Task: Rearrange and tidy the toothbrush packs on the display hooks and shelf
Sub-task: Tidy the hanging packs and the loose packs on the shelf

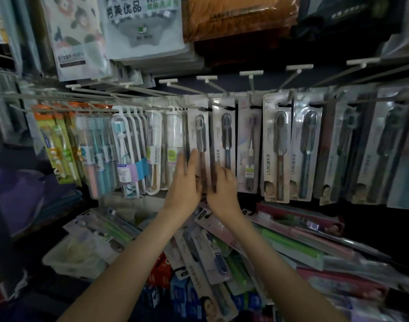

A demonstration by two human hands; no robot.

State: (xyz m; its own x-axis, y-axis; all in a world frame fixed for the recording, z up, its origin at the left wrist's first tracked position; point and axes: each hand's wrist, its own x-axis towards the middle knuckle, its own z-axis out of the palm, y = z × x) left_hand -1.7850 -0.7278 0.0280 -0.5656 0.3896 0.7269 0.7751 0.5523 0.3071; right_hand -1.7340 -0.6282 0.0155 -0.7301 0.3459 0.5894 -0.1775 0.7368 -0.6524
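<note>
Loose packs (205,256) below; hands (187,182) seemingly squeeze hanging packs (200,135).

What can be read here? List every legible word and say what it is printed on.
"尚美优品": grey towel pack, top.
"BATH TOWEL", partly cut off: same pack.
"LMK": brown-handled toothbrush pack, and the neighbouring blue-handled toothbrush pack.
"10000", apparently: clear toothbrush case.
All other print, including on the shelf packs, is too blurred or small to read.

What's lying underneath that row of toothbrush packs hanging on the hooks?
Below the hanging row of carded toothbrush packs lies a loose, overlapping heap of toothbrush packs on the shelf, beside a white plastic tub. Both forearms cover part of the heap, and the shelf surface is hidden.
</note>
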